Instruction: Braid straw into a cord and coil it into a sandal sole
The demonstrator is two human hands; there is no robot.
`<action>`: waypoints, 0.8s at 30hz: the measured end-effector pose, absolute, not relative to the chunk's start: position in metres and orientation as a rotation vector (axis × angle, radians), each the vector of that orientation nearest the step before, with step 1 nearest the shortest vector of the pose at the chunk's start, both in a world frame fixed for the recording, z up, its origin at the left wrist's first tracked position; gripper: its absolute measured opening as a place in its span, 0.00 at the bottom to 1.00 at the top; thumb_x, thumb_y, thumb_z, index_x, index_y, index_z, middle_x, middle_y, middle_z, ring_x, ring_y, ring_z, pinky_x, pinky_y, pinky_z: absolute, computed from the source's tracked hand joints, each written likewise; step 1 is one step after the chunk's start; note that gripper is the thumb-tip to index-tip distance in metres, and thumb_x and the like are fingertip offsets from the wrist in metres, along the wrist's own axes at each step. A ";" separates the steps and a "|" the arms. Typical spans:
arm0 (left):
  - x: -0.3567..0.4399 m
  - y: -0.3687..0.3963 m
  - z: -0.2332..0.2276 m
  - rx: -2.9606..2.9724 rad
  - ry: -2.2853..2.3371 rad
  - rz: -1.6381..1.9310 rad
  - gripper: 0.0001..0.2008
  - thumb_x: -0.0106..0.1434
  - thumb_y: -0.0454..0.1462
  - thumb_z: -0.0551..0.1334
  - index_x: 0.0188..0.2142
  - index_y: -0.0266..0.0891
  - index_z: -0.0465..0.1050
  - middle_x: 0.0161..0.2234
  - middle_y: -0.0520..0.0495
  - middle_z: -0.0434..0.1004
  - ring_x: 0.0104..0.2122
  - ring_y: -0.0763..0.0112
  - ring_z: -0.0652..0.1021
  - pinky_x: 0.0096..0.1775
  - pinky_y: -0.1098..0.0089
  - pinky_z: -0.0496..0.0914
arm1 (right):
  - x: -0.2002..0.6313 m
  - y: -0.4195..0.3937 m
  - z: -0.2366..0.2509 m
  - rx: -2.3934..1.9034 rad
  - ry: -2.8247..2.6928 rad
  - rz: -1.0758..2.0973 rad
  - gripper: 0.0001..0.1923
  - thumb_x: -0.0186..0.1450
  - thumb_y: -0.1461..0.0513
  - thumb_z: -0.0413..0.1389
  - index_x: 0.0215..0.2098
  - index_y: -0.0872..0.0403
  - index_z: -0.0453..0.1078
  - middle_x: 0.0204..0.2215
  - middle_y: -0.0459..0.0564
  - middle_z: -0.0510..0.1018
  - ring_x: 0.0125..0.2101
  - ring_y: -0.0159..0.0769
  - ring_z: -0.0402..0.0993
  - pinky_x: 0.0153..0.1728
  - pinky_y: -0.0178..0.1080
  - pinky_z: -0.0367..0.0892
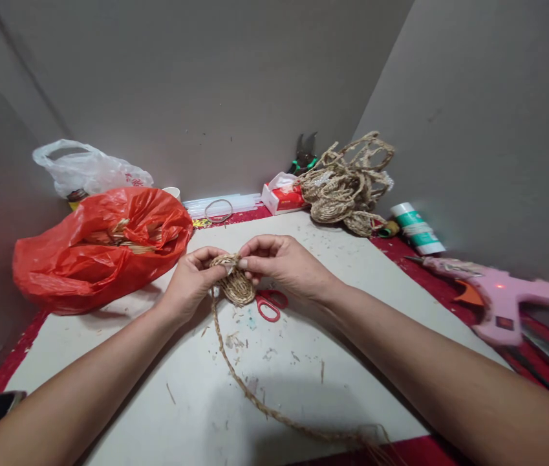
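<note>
Between my two hands is a small oval coil of braided straw cord (pixel 236 287), held up over the white board. My left hand (pixel 196 279) grips its left edge with thumb and fingers. My right hand (pixel 279 262) pinches the top right of the same coil, its fingertips close to the left thumb. From the coil a loose tail of braided straw cord (pixel 240 382) hangs down and curves across the board to the front right, ending in frayed strands. Red-handled scissors (pixel 269 307) lie just below the right hand, their blades hidden.
The white board (pixel 148 395) carries straw scraps. At left sits a red plastic bag (pixel 61 259) holding straw; a white bag (pixel 94 169) is behind it. Back right are a tissue pack (pixel 281 199), a braided cord heap (pixel 346 188) and pliers (pixel 304 152). A pink glue gun (pixel 502 298) lies right.
</note>
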State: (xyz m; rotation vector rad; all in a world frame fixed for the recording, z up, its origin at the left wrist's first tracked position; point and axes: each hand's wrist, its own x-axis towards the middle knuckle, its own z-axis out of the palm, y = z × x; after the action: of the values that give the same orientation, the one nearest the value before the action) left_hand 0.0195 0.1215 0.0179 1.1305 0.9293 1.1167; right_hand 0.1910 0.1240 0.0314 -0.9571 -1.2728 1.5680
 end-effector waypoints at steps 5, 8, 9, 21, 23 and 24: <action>0.018 0.121 0.018 1.149 0.917 1.115 0.09 0.47 0.32 0.70 0.29 0.35 0.75 0.26 0.51 0.76 0.26 0.77 0.74 0.32 0.74 0.67 | 0.192 0.126 0.026 -0.970 -1.385 1.440 0.06 0.50 0.63 0.63 0.26 0.56 0.71 0.19 0.40 0.72 0.19 0.25 0.64 0.23 0.31 0.61; 0.017 0.121 0.019 1.150 0.906 1.103 0.09 0.47 0.33 0.71 0.29 0.34 0.75 0.27 0.50 0.76 0.26 0.76 0.74 0.32 0.74 0.67 | 0.193 0.127 0.025 -0.965 -1.435 1.393 0.06 0.51 0.62 0.62 0.27 0.56 0.71 0.22 0.42 0.73 0.22 0.27 0.66 0.26 0.33 0.63; 0.017 0.121 0.020 1.149 0.906 1.097 0.10 0.47 0.33 0.71 0.30 0.34 0.75 0.27 0.50 0.76 0.26 0.76 0.74 0.32 0.74 0.67 | 0.193 0.127 0.025 -0.961 -1.452 1.381 0.06 0.51 0.62 0.62 0.27 0.56 0.71 0.23 0.43 0.74 0.23 0.27 0.67 0.27 0.34 0.64; 0.019 0.121 0.020 1.249 0.947 1.124 0.10 0.47 0.35 0.70 0.29 0.35 0.75 0.27 0.50 0.77 0.27 0.74 0.74 0.33 0.72 0.67 | 0.193 0.127 0.024 -0.986 -1.555 1.345 0.09 0.53 0.61 0.61 0.31 0.55 0.68 0.25 0.44 0.72 0.25 0.28 0.67 0.26 0.34 0.63; 0.019 0.120 0.020 1.297 0.961 1.124 0.09 0.48 0.35 0.70 0.30 0.35 0.75 0.27 0.51 0.76 0.27 0.75 0.73 0.32 0.73 0.67 | 0.195 0.127 0.025 -1.006 -1.598 1.372 0.08 0.55 0.61 0.60 0.31 0.56 0.68 0.24 0.44 0.71 0.23 0.28 0.66 0.25 0.34 0.63; 0.019 0.119 0.021 1.318 0.966 1.124 0.09 0.48 0.35 0.70 0.29 0.35 0.75 0.26 0.51 0.76 0.26 0.75 0.73 0.32 0.73 0.67 | 0.196 0.127 0.026 -1.011 -1.627 1.369 0.07 0.55 0.61 0.60 0.30 0.56 0.68 0.23 0.43 0.71 0.23 0.28 0.65 0.25 0.34 0.62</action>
State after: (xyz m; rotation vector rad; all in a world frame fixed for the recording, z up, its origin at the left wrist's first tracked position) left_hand 0.0191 0.1194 0.0206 1.3181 0.9662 1.1238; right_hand 0.1956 0.1265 0.0262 -1.0107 -1.6272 1.3688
